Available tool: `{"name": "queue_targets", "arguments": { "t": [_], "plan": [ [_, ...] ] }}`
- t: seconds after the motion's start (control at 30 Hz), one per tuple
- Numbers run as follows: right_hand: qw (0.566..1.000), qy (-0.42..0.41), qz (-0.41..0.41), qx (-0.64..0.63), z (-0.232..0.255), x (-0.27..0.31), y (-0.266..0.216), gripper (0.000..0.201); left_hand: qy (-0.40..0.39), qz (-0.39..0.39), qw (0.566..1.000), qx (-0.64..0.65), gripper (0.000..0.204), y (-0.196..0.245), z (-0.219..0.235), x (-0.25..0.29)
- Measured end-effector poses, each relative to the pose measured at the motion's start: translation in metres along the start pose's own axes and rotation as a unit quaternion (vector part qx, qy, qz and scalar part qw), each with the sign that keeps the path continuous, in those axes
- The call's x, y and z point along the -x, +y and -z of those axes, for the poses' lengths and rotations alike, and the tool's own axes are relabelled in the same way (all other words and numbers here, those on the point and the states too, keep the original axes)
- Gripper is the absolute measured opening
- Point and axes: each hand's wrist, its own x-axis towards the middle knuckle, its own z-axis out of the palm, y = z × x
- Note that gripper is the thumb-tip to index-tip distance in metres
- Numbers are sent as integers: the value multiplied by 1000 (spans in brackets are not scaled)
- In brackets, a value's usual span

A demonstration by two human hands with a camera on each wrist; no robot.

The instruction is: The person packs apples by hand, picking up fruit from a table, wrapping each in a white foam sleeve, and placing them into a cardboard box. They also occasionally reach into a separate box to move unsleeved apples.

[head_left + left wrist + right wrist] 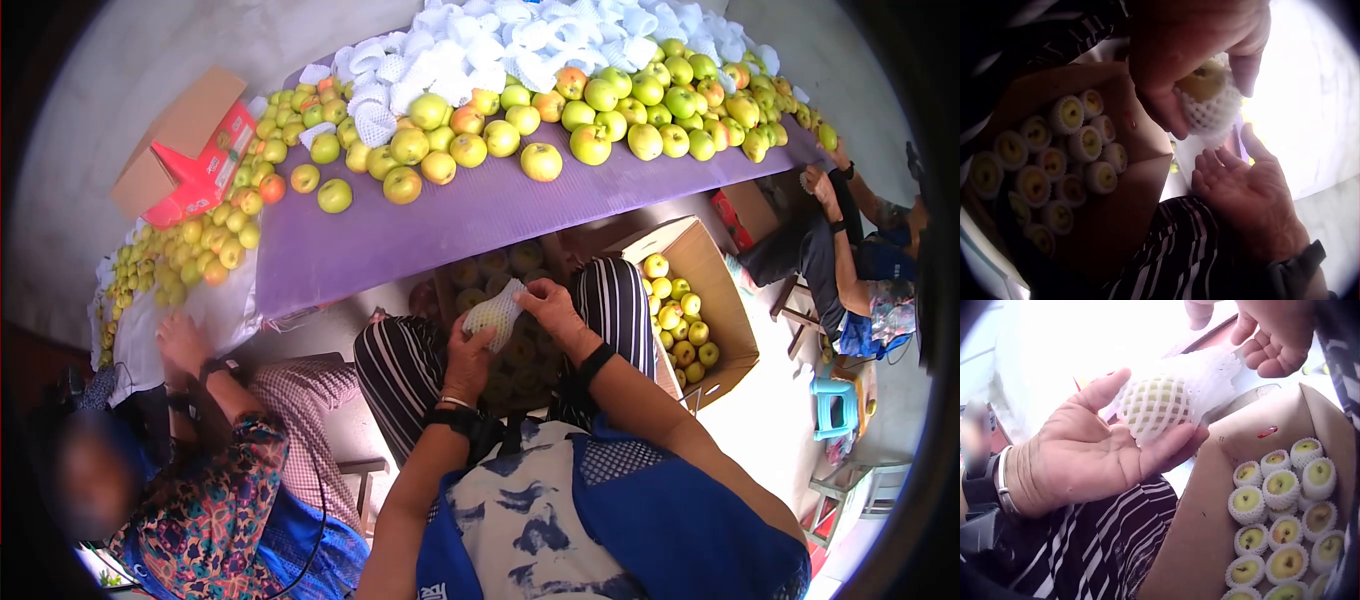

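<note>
Left hand (467, 362) holds netted apple (1157, 407); carton (1200, 519) contains others.

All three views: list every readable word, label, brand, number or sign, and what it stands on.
Nothing is legible.
Left red box: pale print, too small.
Blue vest: white mark, unreadable.
Dark clothing, far right: tiny print, blurred.
Carton of wrapped apples: red mark, no readable letters.

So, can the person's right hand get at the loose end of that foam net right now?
Probably yes: the right hand looks empty, its fingers close to the loose end of the foam net with nothing visible between, while the left hand holds the apple inside.
</note>
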Motion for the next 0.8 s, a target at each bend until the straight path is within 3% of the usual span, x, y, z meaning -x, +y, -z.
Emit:
{"name": "queue_targets", "arguments": {
  "t": [0.13, 0.2, 0.23, 0.3, 0.33, 0.4, 0.43, 0.47, 0.5, 0.53, 0.6, 0.63, 0.7, 0.73, 0.8],
  "plan": [
    [1000, -19, 9, 19, 2, 4, -8, 21, 14, 5, 1000, -18, 46, -2, 5, 0],
    [972, 31, 231, 10, 0, 3, -5, 18, 14, 42, 998, -37, 46, 1, 6, 0],
    [972, 31, 231, 10, -1, 4, -7, 18, 15, 42, 998, -37, 46, 2, 5, 1],
    [979, -64, 82, -177, -1, 7, -13, 16, 31, 50, 997, -47, 46, 3, 3, 2],
    [979, -63, 82, -177, 1, 8, -17, 16, 30, 51, 997, -47, 46, 2, 3, 2],
    [978, -137, 7, -155, 4, 10, -23, 15, 20, 48, 998, -23, 45, 2, 4, 2],
    [978, -137, 7, -155, 5, 11, -23, 15, 20, 48, 998, -23, 45, 1, 4, 2],
    [993, -118, 22, 7, 5, 12, -23, 12, 26, 44, 998, -34, 45, 1, 3, 2],
    [980, -96, 36, 168, 5, 13, -22, 8, 33, 40, 998, -45, 46, 1, 3, 2],
    [980, -96, 36, 168, 5, 13, -22, 8, 33, 40, 998, -46, 46, 1, 3, 2],
    [987, -74, 124, 72, 4, 14, -21, 15, 45, 39, 996, -64, 47, -1, 3, 2],
    [987, -73, 123, 72, 3, 14, -20, 15, 46, 40, 996, -64, 47, -2, 4, 2],
    [981, -126, 117, -88, 2, 12, -22, 17, 38, 37, 996, -77, 47, -2, 5, 0],
    [981, -125, 117, -87, 2, 13, -24, 17, 37, 37, 996, -77, 47, -2, 5, 0],
    [981, -146, -2, -130, 3, 16, -30, 17, 19, 41, 998, -42, 45, -1, 4, 1]
  ]
}}
